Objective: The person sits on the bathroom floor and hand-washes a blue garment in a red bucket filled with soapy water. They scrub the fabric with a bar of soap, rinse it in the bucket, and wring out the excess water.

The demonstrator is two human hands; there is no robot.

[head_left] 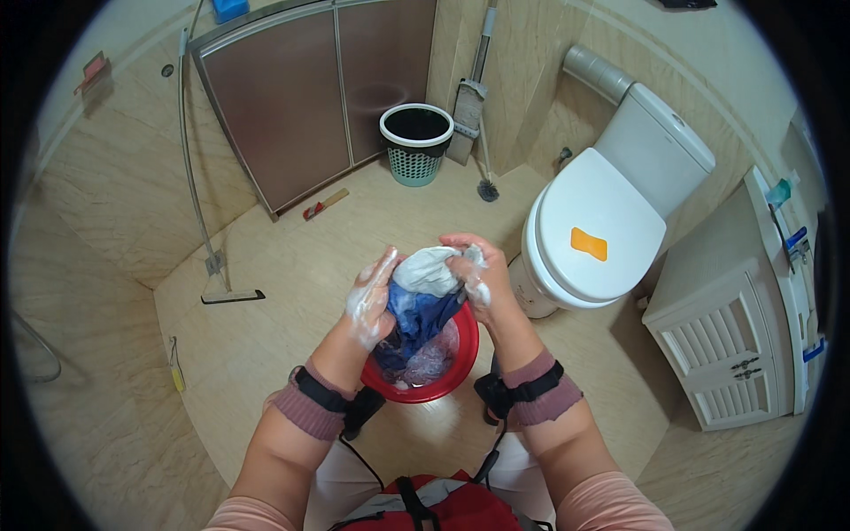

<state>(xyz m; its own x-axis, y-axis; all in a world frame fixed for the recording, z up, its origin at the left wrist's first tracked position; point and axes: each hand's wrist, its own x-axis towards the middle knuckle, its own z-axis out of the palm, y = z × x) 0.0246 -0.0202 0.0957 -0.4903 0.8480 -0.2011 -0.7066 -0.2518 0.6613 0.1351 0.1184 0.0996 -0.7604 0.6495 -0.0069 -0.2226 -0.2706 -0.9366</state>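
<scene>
A wet blue and white garment (423, 305) hangs bunched above a red basin (472, 354), its blue part reaching down into it. My right hand (485, 276) grips the white end of the cloth, fingers curled round it. Against the garment's left side is my left hand (370, 299), fingers stretched out and palm turned toward the cloth. White suds coat both hands. Inside the basin, soapy water (431, 361) shows below the cloth.
A white toilet (611, 208) stands to the right, past it a white cabinet (722, 327). Ahead are a lidded-bag bin (414, 164), a toilet brush (487, 188) and a small red-headed brush (326, 204). A floor squeegee (232, 296) leans at the left.
</scene>
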